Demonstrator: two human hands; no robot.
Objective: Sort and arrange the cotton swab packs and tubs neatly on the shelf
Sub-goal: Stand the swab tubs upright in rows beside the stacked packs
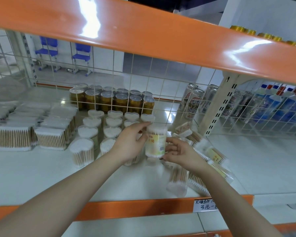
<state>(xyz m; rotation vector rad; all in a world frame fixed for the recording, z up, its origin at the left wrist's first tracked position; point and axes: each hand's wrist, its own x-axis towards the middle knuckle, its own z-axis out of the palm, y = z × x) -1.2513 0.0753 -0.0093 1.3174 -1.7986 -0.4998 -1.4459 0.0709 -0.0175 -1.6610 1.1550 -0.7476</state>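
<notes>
An upright round tub of cotton swabs with a yellow label and barcode is held just above the white shelf. My left hand grips its left side and top, and my right hand holds its lower right side. Left of it stand several clear heart-shaped tubs in rows. Flat packs of wooden swabs are lined up at the far left. To the right lies a loose heap of swab packs and tubs, some on their sides.
Gold-lidded jars stand behind a white wire grid at the back. Drink cans and blue-white bottles fill the bay on the right. An orange shelf hangs overhead. A price tag sits on the orange front edge.
</notes>
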